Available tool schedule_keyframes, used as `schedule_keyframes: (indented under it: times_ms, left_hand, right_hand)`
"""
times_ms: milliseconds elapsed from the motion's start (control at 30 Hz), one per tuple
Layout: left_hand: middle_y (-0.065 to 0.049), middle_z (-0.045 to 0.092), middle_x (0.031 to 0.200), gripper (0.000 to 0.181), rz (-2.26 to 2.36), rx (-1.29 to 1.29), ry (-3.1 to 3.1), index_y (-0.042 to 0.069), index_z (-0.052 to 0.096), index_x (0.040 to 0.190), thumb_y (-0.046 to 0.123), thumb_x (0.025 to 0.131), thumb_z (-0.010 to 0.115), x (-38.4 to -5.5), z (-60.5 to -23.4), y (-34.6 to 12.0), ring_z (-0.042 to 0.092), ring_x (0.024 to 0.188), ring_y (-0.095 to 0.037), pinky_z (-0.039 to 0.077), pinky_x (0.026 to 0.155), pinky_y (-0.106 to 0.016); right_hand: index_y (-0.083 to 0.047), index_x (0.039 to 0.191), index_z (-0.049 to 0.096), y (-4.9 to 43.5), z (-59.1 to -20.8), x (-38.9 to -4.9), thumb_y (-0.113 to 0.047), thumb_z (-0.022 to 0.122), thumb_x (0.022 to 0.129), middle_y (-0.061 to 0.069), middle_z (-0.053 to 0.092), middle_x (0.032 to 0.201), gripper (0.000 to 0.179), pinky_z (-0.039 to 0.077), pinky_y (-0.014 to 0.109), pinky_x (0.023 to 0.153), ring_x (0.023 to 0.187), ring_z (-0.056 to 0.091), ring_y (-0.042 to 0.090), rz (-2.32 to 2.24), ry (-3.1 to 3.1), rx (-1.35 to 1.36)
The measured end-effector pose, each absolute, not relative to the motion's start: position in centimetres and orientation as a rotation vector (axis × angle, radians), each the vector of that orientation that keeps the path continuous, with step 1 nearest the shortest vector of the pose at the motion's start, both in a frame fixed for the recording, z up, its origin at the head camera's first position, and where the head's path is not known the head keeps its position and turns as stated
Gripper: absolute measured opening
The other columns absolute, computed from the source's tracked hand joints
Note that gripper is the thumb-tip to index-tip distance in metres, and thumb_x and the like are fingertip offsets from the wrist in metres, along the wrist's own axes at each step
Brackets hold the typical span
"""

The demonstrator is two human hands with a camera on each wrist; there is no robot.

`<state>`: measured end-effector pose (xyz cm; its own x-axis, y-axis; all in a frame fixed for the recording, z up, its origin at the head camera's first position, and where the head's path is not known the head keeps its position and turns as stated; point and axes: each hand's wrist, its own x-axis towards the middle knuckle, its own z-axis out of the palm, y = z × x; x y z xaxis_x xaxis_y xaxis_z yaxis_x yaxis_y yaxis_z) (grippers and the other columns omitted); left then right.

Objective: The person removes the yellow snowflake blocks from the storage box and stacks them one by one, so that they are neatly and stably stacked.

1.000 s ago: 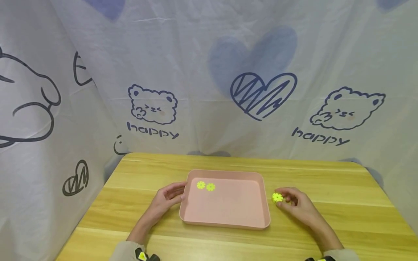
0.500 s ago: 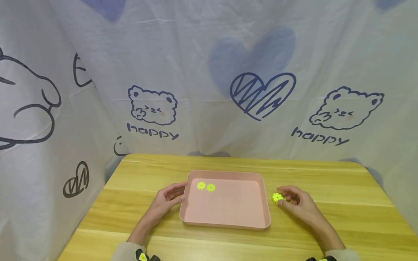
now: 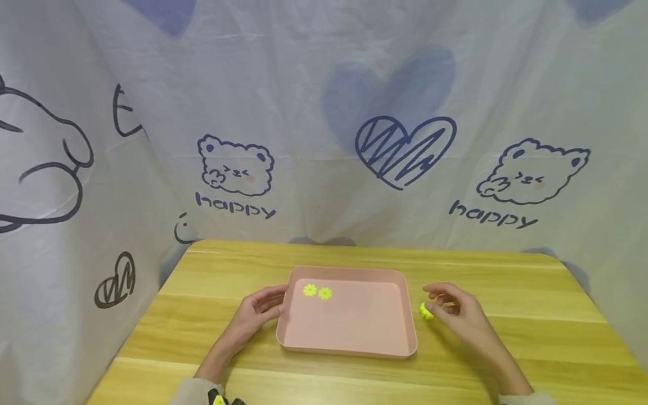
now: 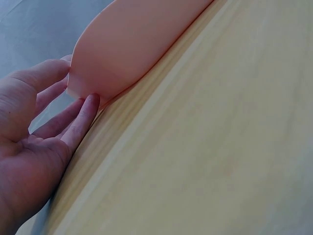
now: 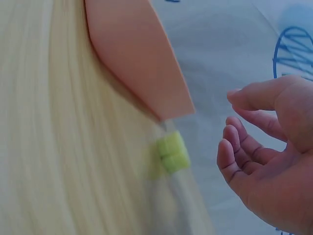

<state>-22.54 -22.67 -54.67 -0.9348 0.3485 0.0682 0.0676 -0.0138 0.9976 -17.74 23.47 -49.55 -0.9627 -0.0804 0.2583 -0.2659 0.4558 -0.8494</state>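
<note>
A pink tray (image 3: 349, 326) lies on the table, with two flat yellow flower-shaped discs (image 3: 325, 293) side by side in its far left part. My left hand (image 3: 258, 306) touches the tray's left side from outside; in the left wrist view its fingertips meet the pink wall (image 4: 127, 54). To the right of the tray, a small stack of yellow flower-shaped discs (image 3: 426, 311) sits on the table, its layers visible in the right wrist view (image 5: 173, 152). My right hand (image 3: 458, 312) hovers beside that stack, fingers loosely bent and apart from it, holding nothing.
The wooden table (image 3: 324, 385) has rounded far corners. Behind it and on the left hangs a pale cloth (image 3: 314, 169) printed with bears, hearts and lettering.
My right hand has let go of the yellow disc stack and lifted slightly away; the stack stays right of the tray. My left hand has stayed at the tray's side.
</note>
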Motion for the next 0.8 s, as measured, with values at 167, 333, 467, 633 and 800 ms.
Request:
schedule_keyframes:
  times_ms: [167, 333, 467, 633, 800]
  left_hand:
    - [-0.026, 0.05, 0.149, 0.052, 2.052, 0.429, 2.038, -0.005, 0.051, 0.145, 0.006, 0.098, 0.07, -22.4, -54.7, -22.6, 0.049, 0.138, -0.041, 0.051, 0.105, -0.029]
    - [-0.026, 0.051, 0.148, 0.05, 2.06, 0.434, 2.046, -0.005, 0.052, 0.144, 0.004, 0.098, 0.07, -22.5, -54.6, -22.7, 0.048, 0.138, -0.042, 0.052, 0.103, -0.03]
    - [-0.026, 0.052, 0.148, 0.05, 2.06, 0.454, 2.054, -0.005, 0.053, 0.144, 0.004, 0.098, 0.07, -22.6, -54.5, -22.8, 0.049, 0.137, -0.042, 0.052, 0.103, -0.03]
    - [-0.026, 0.052, 0.148, 0.05, 2.057, 0.453, 2.057, -0.005, 0.053, 0.144, 0.004, 0.098, 0.07, -22.6, -54.7, -22.8, 0.05, 0.137, -0.04, 0.052, 0.103, -0.031]
    - [-0.026, 0.051, 0.148, 0.05, 2.051, 0.449, 2.057, -0.005, 0.052, 0.144, 0.004, 0.098, 0.069, -22.5, -54.6, -22.6, 0.05, 0.137, -0.04, 0.052, 0.103, -0.03]
  right_hand:
    - [0.0, 0.119, 0.069, 21.9, -49.3, -17.5, 0.0, 0.073, 0.094, 0.018, 0.068, 0.104, 0.025, 0.059, 0.025, 0.074, 0.088, 0.065, 0.01, 1.542, -2.458, 0.422]
    - [0.0, 0.122, 0.067, 20.1, -48.8, -17.8, 0.001, 0.072, 0.094, 0.02, 0.068, 0.109, 0.029, 0.061, 0.027, 0.081, 0.095, 0.067, 0.018, 1.579, -2.437, 0.484]
    - [-0.004, 0.125, 0.067, 18.4, -48.4, -18.0, -0.003, 0.074, 0.094, 0.019, 0.068, 0.11, 0.032, 0.061, 0.028, 0.081, 0.095, 0.067, 0.02, 1.599, -2.446, 0.48]
    - [-0.005, 0.122, 0.069, 16.2, -48.5, -18.3, -0.004, 0.077, 0.092, 0.016, 0.067, 0.107, 0.031, 0.06, 0.028, 0.08, 0.091, 0.066, 0.02, 1.595, -2.449, 0.476]
    - [-0.004, 0.12, 0.07, 14.5, -49.0, -18.9, -0.003, 0.077, 0.091, 0.016, 0.066, 0.108, 0.029, 0.059, 0.032, 0.084, 0.092, 0.064, 0.02, 1.639, -2.466, 0.446]
